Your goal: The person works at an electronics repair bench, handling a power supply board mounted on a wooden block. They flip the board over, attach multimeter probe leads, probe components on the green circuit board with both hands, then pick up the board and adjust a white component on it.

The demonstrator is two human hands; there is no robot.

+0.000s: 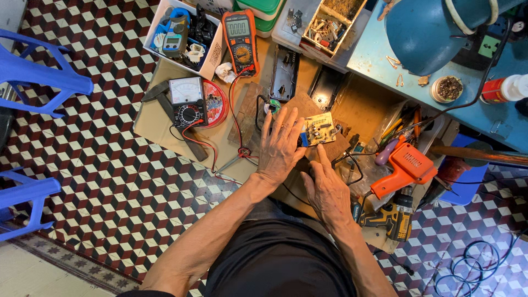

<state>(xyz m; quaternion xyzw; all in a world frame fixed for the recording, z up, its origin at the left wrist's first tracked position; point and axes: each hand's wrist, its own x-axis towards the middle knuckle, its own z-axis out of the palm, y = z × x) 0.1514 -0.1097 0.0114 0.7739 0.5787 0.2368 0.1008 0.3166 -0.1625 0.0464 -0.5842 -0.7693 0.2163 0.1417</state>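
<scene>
While the small circuit board (319, 130) lies flat on a brown wooden block (335, 147) in the middle of the low work table (151, 124), both hands are on or beside it. The left hand (280, 144) is spread open, palm down, its fingertips touching the board's left edge and pinning it. The right hand (327, 190), just below the board, points one extended finger up at its lower edge and grips nothing.

Judging by this, the work looks early (steadying and inspecting, not yet measuring). The red test leads (242, 151) lie loose left of the board, the orange multimeter (240, 39) well above it, the orange soldering gun (406, 168) untouched to its right.
</scene>
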